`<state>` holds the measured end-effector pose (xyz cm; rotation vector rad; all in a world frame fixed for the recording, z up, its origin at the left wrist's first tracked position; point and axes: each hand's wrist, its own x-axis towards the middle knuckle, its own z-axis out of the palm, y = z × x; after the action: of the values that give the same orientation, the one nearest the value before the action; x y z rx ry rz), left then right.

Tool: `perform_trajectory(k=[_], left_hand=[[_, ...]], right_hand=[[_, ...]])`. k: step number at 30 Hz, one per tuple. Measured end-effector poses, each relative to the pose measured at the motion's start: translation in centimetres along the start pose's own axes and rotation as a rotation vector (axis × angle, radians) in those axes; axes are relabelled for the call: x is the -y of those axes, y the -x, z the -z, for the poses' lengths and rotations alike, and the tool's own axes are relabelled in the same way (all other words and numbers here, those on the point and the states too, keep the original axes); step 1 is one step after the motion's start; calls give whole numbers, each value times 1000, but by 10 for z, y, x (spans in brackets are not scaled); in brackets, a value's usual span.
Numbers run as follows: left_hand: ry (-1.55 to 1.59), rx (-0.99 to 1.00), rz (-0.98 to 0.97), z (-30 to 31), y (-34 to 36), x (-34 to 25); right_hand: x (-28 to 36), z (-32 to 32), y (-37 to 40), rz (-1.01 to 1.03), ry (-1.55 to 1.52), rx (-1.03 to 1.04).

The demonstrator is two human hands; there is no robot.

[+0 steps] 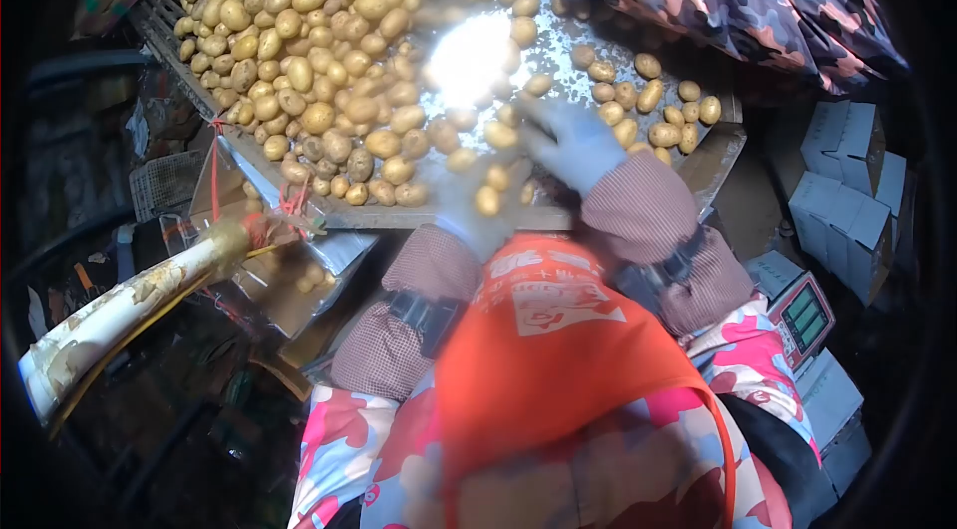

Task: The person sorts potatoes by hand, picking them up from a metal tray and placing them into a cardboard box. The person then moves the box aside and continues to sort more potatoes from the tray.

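From the head view, the potatoes (319,40) lie in a thick heap across the left and middle of the metal-topped table (384,218), with a looser group (650,95) on its right side. They are smallish, oval to round, and smooth-skinned, mostly yellow to golden tan; some along the front are browner and duller, with darker patches. Bright glare washes out the metal and the potatoes beside it, and several near the hands are blurred.

The gloved left hand (461,200) is blurred at the front edge, right by a few potatoes; whether it grasps any, I cannot tell. The gloved right hand (576,142) reaches over the table, fingers pointing left near other potatoes; its grip is likewise unclear.
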<state>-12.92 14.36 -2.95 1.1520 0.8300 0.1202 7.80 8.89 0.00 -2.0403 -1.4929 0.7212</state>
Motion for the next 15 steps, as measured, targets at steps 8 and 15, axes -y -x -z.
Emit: perform_trajectory(k=[8,15], left_hand=[[1364,-49,366,24,17,6],[1248,-81,220,9,20,-44]], right_hand=[[-29,-44,-50,-385,-94,119],[7,1,-13,143,29,-100]])
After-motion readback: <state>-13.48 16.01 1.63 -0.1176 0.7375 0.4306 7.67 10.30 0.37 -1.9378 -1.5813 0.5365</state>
